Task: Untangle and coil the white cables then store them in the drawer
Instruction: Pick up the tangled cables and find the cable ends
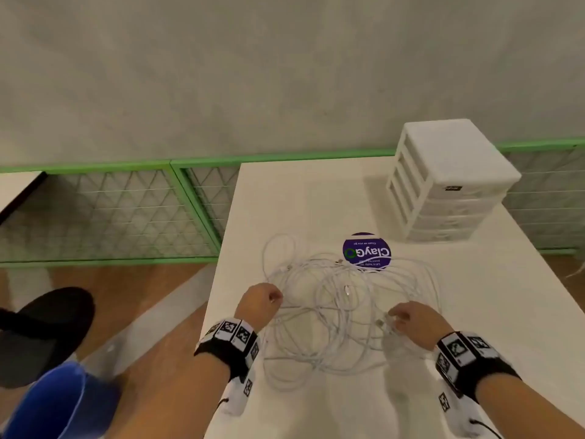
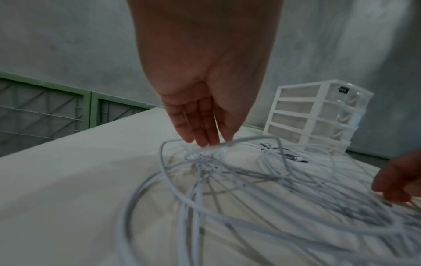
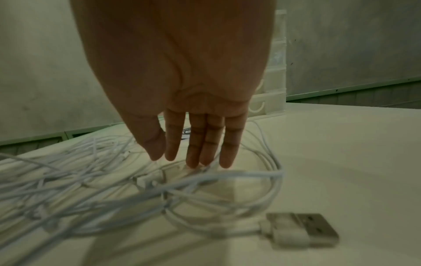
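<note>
Evidently light, limp and slippery, the white cables [image 1: 345,308] lie tangled on the table [image 1: 493,312], sprawling left to right with no single heading. The left hand [image 1: 259,301] touches a loop with straight fingers; the right hand [image 1: 414,320] hovers uncurled, gripping nothing. A connector end is judged the best hold.

Head view bright and evenly lit, edges bowed; both wrist views dim, greenish, with blurred foreground cables [image 2: 205,207].
</note>
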Motion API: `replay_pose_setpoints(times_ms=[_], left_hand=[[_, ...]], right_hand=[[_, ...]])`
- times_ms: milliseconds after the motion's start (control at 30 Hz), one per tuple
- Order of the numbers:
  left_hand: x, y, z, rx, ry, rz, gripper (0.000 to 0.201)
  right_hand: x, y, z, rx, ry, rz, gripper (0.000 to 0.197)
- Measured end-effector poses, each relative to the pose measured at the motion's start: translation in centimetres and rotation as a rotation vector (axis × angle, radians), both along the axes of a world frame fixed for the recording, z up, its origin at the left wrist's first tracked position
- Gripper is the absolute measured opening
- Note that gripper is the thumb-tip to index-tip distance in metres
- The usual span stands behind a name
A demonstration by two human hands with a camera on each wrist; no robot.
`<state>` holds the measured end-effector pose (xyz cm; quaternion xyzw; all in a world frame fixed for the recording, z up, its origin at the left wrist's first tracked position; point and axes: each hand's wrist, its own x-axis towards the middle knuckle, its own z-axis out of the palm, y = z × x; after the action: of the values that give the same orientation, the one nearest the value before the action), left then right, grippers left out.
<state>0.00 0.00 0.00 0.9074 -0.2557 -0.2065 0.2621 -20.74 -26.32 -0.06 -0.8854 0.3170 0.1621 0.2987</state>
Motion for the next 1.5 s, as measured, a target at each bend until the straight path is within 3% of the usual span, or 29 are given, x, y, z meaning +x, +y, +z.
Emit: replay_pose_setpoints(times_ms=[133,267,433,567,633,733,800,867,967,1133,1267,1333,1500], left_hand=[[1.8,-1.0,-0.4,0.027,-0.096,0.02,0.024],[4.1,-2.5,-1.5,0.158,-0.155,-0.113,0.03],[5.3,-4.5,-2.0,0.32,-0.117,-0.133,0.03],[6.5,-5.4,-2.1,0.361,-0.016,-0.052,0.031],[6.9,-5.5,-1.7,0.379,0.018,-0.037,0.03],[7.0,-5.3,-0.9,0.365,0.033,-0.027,0.029],[6.7,-5.0,-0.2,0.27,0.042,0.02,0.031],[6.6,-4.8,0.8,0.103,0.042,0.097,0.027],[5.8,-5.6,3.5,-0.104,0.126,0.172,0.025],[3.0,-9.1,7.8,-0.315,0.175,0.033,0.009],[1.6,-11.5,10.1,-0.535,0.314,0.016,0.018],[1.0,-12.1,11.2,-0.575,0.39,-0.008,0.023],[-0.5,-12.5,11.9,-0.564,0.341,-0.135,0.016]], right_hand=[[0.0,0.2,0.0,-0.007,0.02,0.025,0.025],[1.0,-0.5,0.5,-0.031,-0.016,-0.047,0.025],[2.6,-1.4,0.8,-0.034,-0.086,-0.097,0.021],[5.4,-1.5,1.9,-0.049,-0.26,-0.122,0.017],[7.1,-1.0,2.1,-0.043,-0.22,-0.073,0.01],[9.2,-0.2,1.5,0.001,-0.05,0.02,0.033],[9.9,0.1,0.8,-0.006,0.004,0.067,0.037],[10.2,0.2,0.6,-0.006,-0.015,0.085,0.029],[10.3,0.4,1.6,0.162,-0.123,0.075,0.014],[10.7,1.9,5.2,0.425,-0.395,0.012,0.015],[10.6,2.9,7.7,0.521,-0.57,-0.076,0.019],[10.3,3.2,8.5,0.527,-0.62,-0.093,0.02],[9.1,3.3,8.1,0.443,-0.633,-0.086,0.012]])
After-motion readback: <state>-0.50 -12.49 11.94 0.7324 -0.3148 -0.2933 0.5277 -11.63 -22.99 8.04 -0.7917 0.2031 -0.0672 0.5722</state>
